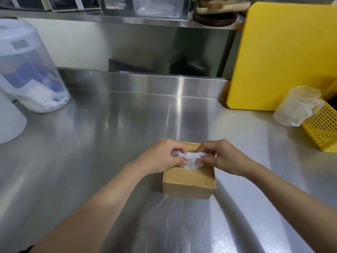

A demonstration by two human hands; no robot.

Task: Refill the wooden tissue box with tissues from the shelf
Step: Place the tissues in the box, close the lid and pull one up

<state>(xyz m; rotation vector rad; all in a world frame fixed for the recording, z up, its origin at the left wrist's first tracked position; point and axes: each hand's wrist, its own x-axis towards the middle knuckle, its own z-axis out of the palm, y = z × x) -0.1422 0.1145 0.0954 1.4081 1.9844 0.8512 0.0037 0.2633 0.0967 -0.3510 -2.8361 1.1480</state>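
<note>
I am looking down at a stainless steel counter (pixel 109 134) from head height. A small wooden tissue box (pixel 189 181) sits on it, close in front of me and a little right of centre. Its lid is on, and a tuft of white tissue (pixel 189 159) rises from the opening in the top.

Both my bare hands meet over the box. My left hand (pixel 160 156) pinches the left end of the tuft between thumb and curled fingers, closed tight on the paper. My right hand (pixel 222 156) does the same at the right end. The tissue stretches between them in a shallow sag, its lower part still tucked in the opening.

I judge that I am near the end of the job, drawing the first sheet up through the slot so it stands ready. To do this well, I should lift gently and evenly with both hands, straight upward, since thin paper tears if one side pulls harder. I should stop once a modest tuft stands clear and let go without dragging the box.

Farther off, a clear plastic container (pixel 32 70) of packets stands at far left. A yellow cutting board (pixel 284 55) leans upright at the right, with a translucent measuring jug (pixel 297 105) touching a yellow perforated basket (pixel 322 132) beside it. A steel shelf (pixel 127 19) with clear bins runs along the top.
</note>
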